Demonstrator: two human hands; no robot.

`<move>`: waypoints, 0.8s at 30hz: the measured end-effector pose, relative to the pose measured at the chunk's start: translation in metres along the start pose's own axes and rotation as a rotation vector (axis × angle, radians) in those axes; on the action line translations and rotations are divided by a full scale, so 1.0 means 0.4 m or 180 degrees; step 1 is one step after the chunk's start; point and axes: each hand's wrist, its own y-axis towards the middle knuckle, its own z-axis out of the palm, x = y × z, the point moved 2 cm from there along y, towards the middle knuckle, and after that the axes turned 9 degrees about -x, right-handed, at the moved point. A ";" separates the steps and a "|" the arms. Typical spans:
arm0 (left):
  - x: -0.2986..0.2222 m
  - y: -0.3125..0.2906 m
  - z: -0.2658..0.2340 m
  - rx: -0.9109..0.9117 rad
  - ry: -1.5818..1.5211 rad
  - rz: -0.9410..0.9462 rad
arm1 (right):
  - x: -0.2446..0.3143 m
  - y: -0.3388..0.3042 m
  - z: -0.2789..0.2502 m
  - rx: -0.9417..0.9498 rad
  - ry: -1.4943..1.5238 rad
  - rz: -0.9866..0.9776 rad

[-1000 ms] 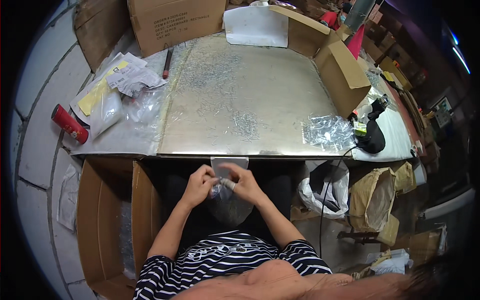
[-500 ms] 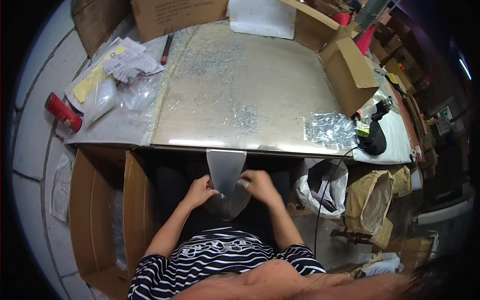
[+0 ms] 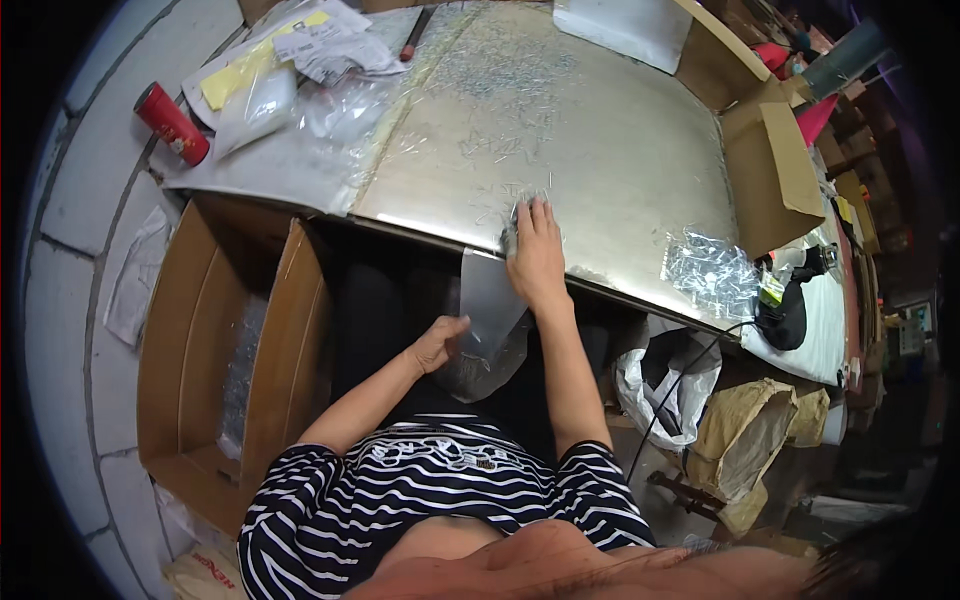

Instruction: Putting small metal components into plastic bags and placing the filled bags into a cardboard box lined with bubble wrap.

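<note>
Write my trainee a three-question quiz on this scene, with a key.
1. Which of the person's hands is over the near edge of the table, left or right?
2. True or false: the left hand is holding the red can.
3. Fill in the blank: farther left than that hand, lower than the tabletop, is an open cardboard ____.

Key:
1. The right hand.
2. False.
3. Box.

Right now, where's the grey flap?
In the head view, the grey flap is near the centre at the front edge of the table, between the left hand, lower left, and the right hand, upper right.
</note>
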 end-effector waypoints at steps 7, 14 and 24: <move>0.021 0.046 -0.149 0.0217 -0.0100 -0.0893 | 0.118 -0.145 -0.203 -0.0225 0.0640 0.0275; 0.024 -0.021 -0.046 0.1020 0.0262 -0.0401 | 0.094 -0.246 -0.211 0.0062 0.1353 0.0684; 0.043 -0.039 -0.034 0.0507 0.1260 -0.0116 | 0.106 -0.347 -0.085 0.1716 0.1561 0.0195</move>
